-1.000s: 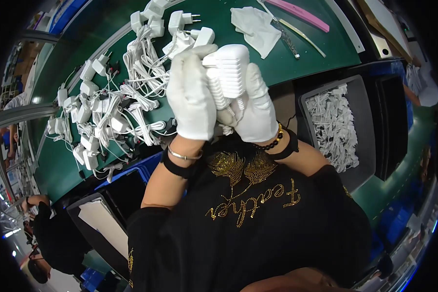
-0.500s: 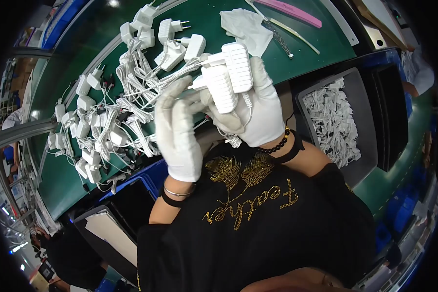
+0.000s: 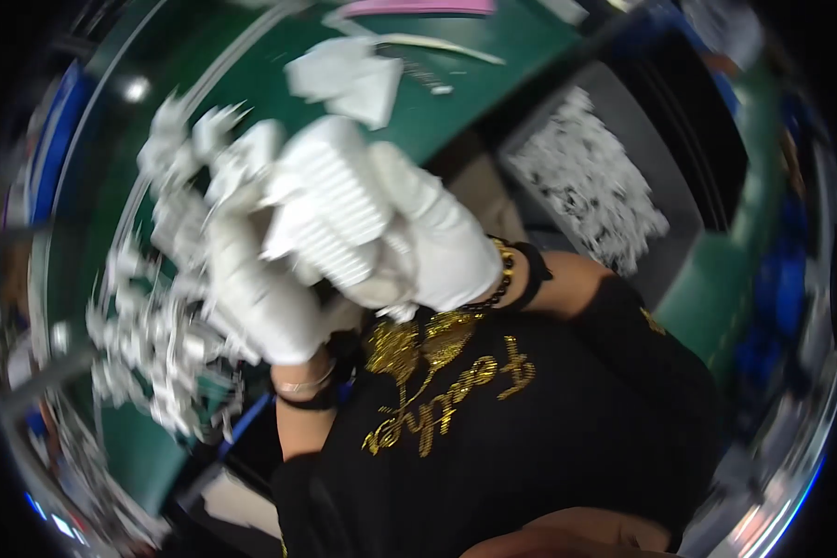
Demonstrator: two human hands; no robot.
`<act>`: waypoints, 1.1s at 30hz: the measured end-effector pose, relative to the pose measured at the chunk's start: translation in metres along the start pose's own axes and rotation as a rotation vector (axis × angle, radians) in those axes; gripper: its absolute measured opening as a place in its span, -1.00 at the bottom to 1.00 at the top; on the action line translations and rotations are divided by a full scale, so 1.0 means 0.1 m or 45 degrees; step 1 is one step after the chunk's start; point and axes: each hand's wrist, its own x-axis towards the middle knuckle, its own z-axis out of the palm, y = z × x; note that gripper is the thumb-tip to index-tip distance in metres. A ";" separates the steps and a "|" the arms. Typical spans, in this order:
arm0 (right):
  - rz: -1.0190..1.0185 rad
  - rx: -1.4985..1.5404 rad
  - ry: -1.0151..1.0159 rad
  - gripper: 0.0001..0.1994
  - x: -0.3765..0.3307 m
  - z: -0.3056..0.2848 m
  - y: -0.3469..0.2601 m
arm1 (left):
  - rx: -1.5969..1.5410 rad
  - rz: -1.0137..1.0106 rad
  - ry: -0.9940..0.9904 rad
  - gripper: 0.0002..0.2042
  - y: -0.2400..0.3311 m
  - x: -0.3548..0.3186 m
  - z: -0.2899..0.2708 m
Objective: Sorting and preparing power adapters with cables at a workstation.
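Two white ribbed plug-in power adapters, an upper one (image 3: 337,167) and a lower one (image 3: 321,244), are held side by side in front of my chest. My white-gloved right hand (image 3: 446,242) is closed on them from the right. My left hand (image 3: 260,293), also gloved in white, is raised close beside their left side. Its fingers are smeared by motion and partly hidden behind the adapters, so its grip does not show. More white adapters with bundled cables lie in a blurred heap (image 3: 158,344) just left of my left hand.
The green tabletop (image 3: 465,98) carries a crumpled white sheet (image 3: 349,82), a pale thin strip (image 3: 442,46) and a pink strip (image 3: 418,6) at the far side. To the right stands a grey bin (image 3: 670,172) filled with small white pieces (image 3: 586,177).
The whole view has swung, so table and bin appear shifted left and the picture is blurred. Both hands stay together at the adapters, which look larger and closer now.
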 end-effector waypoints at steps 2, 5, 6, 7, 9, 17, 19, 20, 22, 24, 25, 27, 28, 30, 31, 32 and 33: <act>-0.248 -0.222 -0.103 -0.37 0.01 0.33 -0.18 | -0.351 -0.037 -0.025 -0.60 0.00 -0.04 0.17; -0.705 -0.584 -0.028 -0.41 -0.39 0.59 -0.59 | -0.220 -0.015 -0.110 -0.64 -0.03 -0.18 0.30; -0.873 -0.748 -0.017 -0.43 -0.53 0.69 -0.76 | 0.009 0.028 -0.283 -0.66 -0.04 -0.17 0.34; -1.015 -0.898 -0.019 -0.44 -0.64 0.76 -0.93 | 0.250 0.085 -0.422 -0.67 -0.06 -0.15 0.32; -1.307 -1.226 -0.002 -0.48 -1.11 1.04 -1.28 | 0.465 0.159 -0.607 -0.69 -0.07 -0.11 0.33; -1.311 -0.916 -0.294 -0.53 -1.93 0.50 -1.90 | 0.269 -0.065 -0.409 -0.71 -0.13 -0.13 0.22; -1.555 -1.279 1.124 -0.53 -2.17 0.26 -1.92 | 0.394 -0.046 -0.373 -0.72 -0.06 -0.15 0.22; -1.453 -1.192 1.385 -0.50 -2.31 -0.04 -2.08 | 0.449 -0.030 -0.366 -0.72 -0.06 -0.18 0.23; -1.367 -1.184 1.780 -0.48 -2.44 -0.80 -2.46 | 0.603 -0.001 -0.323 -0.72 -0.03 -0.22 0.21; -1.330 -1.500 2.288 -0.52 -2.54 -1.89 -2.86 | 0.915 0.054 -0.193 -0.72 0.09 -0.27 0.21; -1.256 -1.737 2.684 -0.54 -2.77 -2.57 -3.12 | 0.921 0.058 -0.210 -0.72 0.07 -0.24 0.26; -1.076 -2.155 2.794 -0.56 -3.31 -3.31 -3.53 | 0.821 0.029 -0.213 -0.72 0.12 -0.20 0.33; -0.867 -2.651 2.777 -0.57 -3.56 -3.57 -3.79 | 0.768 0.000 -0.142 -0.72 0.15 -0.23 0.20; -0.479 -3.682 2.592 -0.57 -4.04 -3.76 -4.13 | 0.756 0.031 -0.128 -0.72 0.18 -0.25 0.05; 0.287 -3.260 2.787 -0.52 -4.08 -3.88 -4.25 | 0.829 0.036 -0.126 -0.72 0.12 -0.32 -0.02; 0.287 -3.248 2.598 -0.52 -3.40 -4.30 -3.99 | 0.994 0.036 -0.159 -0.72 0.16 -0.33 0.10; 0.175 -3.156 2.695 -0.52 -3.39 -4.14 -4.29 | 0.958 0.053 -0.202 -0.73 0.16 -0.31 0.06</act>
